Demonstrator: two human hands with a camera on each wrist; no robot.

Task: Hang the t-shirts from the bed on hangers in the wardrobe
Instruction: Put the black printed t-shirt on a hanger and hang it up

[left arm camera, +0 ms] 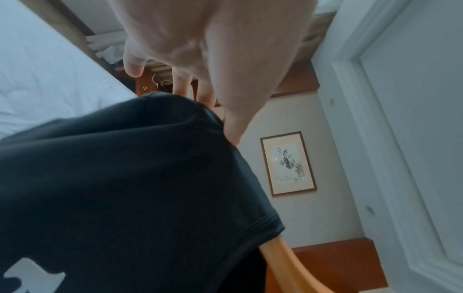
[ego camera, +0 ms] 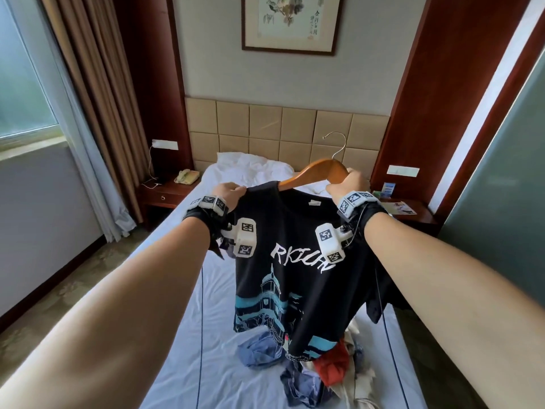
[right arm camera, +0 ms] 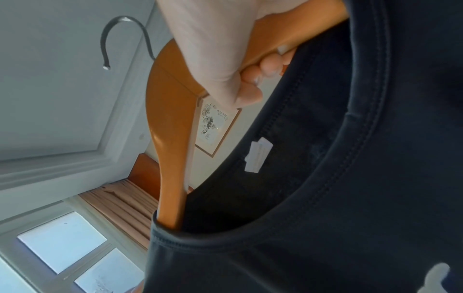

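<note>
The left hand (ego camera: pixel 229 192) pinches the shoulder of a black t-shirt (ego camera: pixel 298 270) between thumb and fingers, holding it up over the bed (ego camera: pixel 182 305). The wrist view shows the thumb (left arm camera: pixel 234 126) pressed on the cloth's edge, with the fingers behind the fold. One arm of a wooden hanger (ego camera: pixel 314 172) runs into the shirt's neck opening at this shoulder; the rest of it is outside the collar. Its metal hook (ego camera: pixel 337 146) points up toward the headboard (ego camera: pixel 265 125). The right hand (ego camera: pixel 348 184) is curled tight around the other arm of the hanger, beside the collar. The shirt hangs down, its hem reaching a pile of clothes (ego camera: pixel 312 370) on the sheet, blue, red and pale pieces.
</note>
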